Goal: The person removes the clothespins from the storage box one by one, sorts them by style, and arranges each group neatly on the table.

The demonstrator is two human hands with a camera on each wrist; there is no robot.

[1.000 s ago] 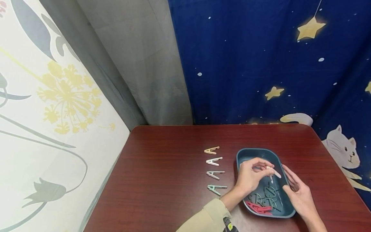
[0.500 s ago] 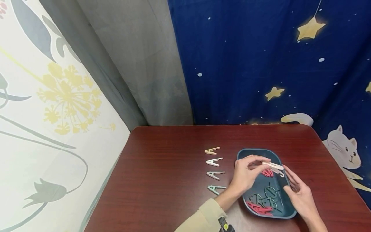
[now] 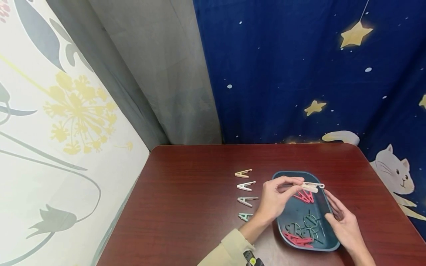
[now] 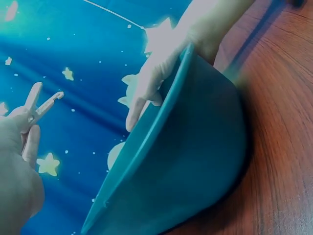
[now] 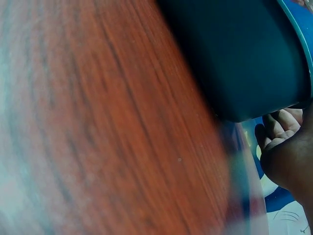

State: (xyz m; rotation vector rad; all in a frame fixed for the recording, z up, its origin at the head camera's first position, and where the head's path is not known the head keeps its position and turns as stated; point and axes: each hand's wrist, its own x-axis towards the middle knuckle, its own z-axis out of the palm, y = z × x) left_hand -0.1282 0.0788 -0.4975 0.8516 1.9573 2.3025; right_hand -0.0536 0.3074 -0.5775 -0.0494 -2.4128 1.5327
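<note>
My left hand (image 3: 277, 195) pinches a whitish clothespin (image 3: 311, 186) between thumb and fingertips, over the far end of a dark blue-green tray (image 3: 294, 211). In the left wrist view, the clothespin (image 4: 41, 106) sticks out past the fingers, its hooked tip outermost. My right hand (image 3: 344, 223) holds the tray's right side, thumb at the rim and fingers along the outer wall. Inside the tray lie red clothespins (image 3: 305, 197) at the far end, more red clothespins (image 3: 299, 241) at the near end, and dark green wire-like clips (image 3: 311, 221) beside those.
Left of the tray, several clothespins stand in a column on the brown table (image 3: 186, 207): a yellow clothespin (image 3: 243, 173), a white clothespin (image 3: 246, 186), a greyish clothespin (image 3: 247, 201) and a green clothespin (image 3: 245, 216), partly hidden by the left forearm. Curtains hang behind the table.
My left hand has risen from inside the tray and moved left with the clothespin, turning it over. Red clothespins at the far end have come into view. The right hand stays put.
</note>
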